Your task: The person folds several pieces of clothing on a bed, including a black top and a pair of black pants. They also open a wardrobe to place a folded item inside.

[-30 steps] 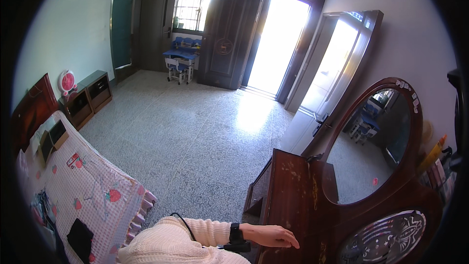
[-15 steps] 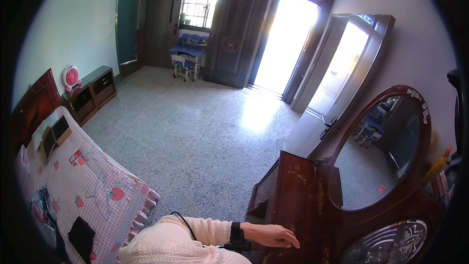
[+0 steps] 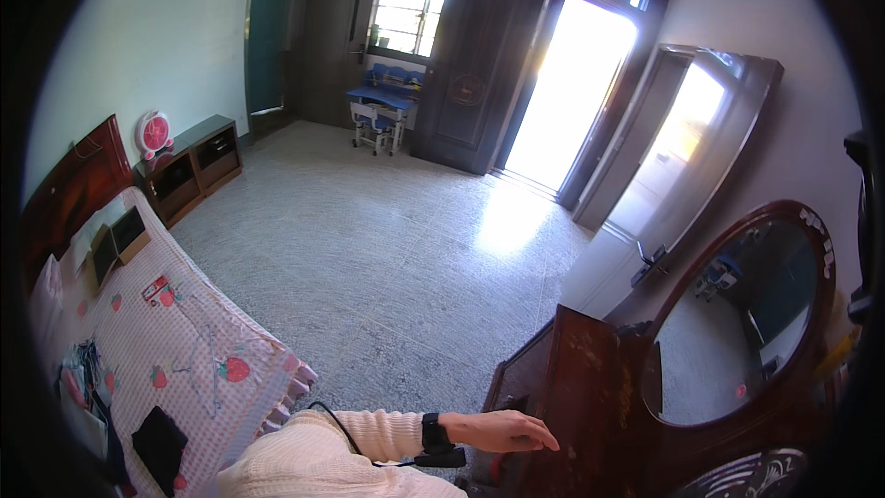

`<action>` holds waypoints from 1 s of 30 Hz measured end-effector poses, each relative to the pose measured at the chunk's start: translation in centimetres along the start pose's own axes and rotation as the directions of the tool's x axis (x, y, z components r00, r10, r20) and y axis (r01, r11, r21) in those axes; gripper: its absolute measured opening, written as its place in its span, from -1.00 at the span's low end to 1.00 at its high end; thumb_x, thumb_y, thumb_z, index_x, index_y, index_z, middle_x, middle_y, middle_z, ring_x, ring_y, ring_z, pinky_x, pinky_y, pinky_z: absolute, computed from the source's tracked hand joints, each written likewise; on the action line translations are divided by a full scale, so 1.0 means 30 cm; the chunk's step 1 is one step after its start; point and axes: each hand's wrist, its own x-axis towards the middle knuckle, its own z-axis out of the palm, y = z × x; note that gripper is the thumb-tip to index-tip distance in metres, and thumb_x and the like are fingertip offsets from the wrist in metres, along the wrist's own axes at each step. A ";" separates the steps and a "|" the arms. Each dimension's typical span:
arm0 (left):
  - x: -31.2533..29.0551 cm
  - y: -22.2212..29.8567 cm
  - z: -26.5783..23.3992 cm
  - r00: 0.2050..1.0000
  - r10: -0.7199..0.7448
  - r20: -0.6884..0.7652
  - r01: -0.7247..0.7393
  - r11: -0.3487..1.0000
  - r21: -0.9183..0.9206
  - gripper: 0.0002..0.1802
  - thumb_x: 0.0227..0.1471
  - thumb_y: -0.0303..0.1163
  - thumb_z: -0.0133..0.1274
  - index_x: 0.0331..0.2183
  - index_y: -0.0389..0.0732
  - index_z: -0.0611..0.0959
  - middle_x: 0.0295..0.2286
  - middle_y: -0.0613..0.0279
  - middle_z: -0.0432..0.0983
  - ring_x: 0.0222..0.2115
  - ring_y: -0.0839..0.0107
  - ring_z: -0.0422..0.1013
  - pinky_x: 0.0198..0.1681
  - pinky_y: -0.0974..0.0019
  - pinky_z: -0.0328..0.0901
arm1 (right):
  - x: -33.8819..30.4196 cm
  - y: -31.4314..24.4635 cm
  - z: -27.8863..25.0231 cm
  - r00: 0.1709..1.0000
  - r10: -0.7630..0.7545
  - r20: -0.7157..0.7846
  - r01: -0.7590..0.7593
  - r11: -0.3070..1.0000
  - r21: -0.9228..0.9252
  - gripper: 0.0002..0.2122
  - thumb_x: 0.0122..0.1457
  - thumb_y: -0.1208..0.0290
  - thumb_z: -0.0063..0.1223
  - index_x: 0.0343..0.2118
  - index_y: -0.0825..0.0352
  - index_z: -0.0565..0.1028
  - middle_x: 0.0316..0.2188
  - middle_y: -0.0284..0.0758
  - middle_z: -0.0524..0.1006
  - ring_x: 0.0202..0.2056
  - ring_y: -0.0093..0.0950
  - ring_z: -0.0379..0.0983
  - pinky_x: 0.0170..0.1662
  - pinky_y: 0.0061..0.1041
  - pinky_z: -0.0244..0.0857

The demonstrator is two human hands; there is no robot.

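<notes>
My left hand [image 3: 502,431] reaches rightward across the bottom of the head view, palm down, fingers loosely stretched and holding nothing. A black watch [image 3: 434,433] sits on its wrist, below a cream knit sleeve [image 3: 392,435]. Under the wrist hangs a small black device [image 3: 441,458] with a thin cable running up to the sleeve. Nearest to the fingertips is a dark red wooden dressing table [image 3: 585,378]; whether they touch it I cannot tell. My right hand is out of view.
An oval mirror [image 3: 737,314] rises from the dressing table. At left is a bed with a strawberry-print cover [image 3: 198,341], bearing a black cloth [image 3: 159,447] and an open box [image 3: 120,240]. Beyond are a low cabinet [image 3: 198,166], a blue desk [image 3: 383,97] and an open doorway [image 3: 572,92].
The view has turned a little, so the room sits farther right and lower in it. My left hand has shifted left relative to the dressing table, and its fingers look slightly straighter.
</notes>
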 end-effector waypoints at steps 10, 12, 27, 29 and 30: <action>-0.469 0.047 -0.258 0.931 -0.137 -0.337 0.176 0.981 0.087 -0.65 0.29 -0.47 -0.01 0.09 -0.14 0.58 -0.02 0.14 0.55 -0.02 0.22 0.48 0.02 0.24 0.40 | -0.295 -0.053 0.729 0.732 0.294 0.615 -0.561 0.772 0.299 -0.81 0.40 0.39 -0.03 -0.17 0.39 0.55 -0.35 -0.33 0.57 -0.43 -0.59 0.45 -0.30 -0.62 0.34; -0.573 0.089 -0.271 0.889 -0.169 -0.426 0.233 0.967 0.103 -0.65 0.29 -0.46 0.00 0.09 -0.14 0.59 -0.02 0.15 0.55 -0.02 0.23 0.49 0.02 0.24 0.41 | -0.327 -0.098 0.819 0.671 0.251 0.697 -0.619 0.707 0.342 -0.82 0.39 0.39 -0.01 -0.17 0.39 0.57 -0.36 -0.35 0.58 -0.42 -0.61 0.46 -0.29 -0.65 0.34; -1.066 0.498 0.298 0.329 -0.276 -0.903 0.673 0.740 0.019 -0.67 0.28 -0.32 0.04 0.04 -0.15 0.64 -0.04 0.12 0.60 -0.09 0.30 0.54 -0.05 0.27 0.42 | -0.642 -0.327 0.943 0.221 -0.221 0.950 -0.781 0.543 0.308 -0.86 0.33 0.55 -0.03 -0.27 0.46 0.57 -0.40 -0.33 0.58 -0.44 -0.61 0.49 -0.31 -0.60 0.37; -1.086 0.546 0.382 0.301 -0.275 -0.913 0.705 0.709 0.019 -0.67 0.29 -0.32 0.03 0.04 -0.16 0.64 -0.05 0.13 0.60 -0.09 0.29 0.54 -0.05 0.27 0.42 | -0.706 -0.336 0.896 0.151 -0.222 0.963 -0.814 0.525 0.248 -0.86 0.33 0.54 -0.03 -0.26 0.47 0.57 -0.39 -0.32 0.59 -0.43 -0.60 0.50 -0.30 -0.61 0.38; -1.102 0.575 0.425 0.255 -0.289 -0.923 0.726 0.687 -0.015 -0.67 0.29 -0.33 0.03 0.04 -0.16 0.63 -0.06 0.13 0.60 -0.10 0.29 0.55 -0.05 0.27 0.42 | -0.734 -0.339 0.872 0.106 -0.239 0.965 -0.817 0.533 0.221 -0.86 0.33 0.54 -0.03 -0.26 0.47 0.57 -0.39 -0.33 0.59 -0.42 -0.60 0.50 -0.30 -0.61 0.38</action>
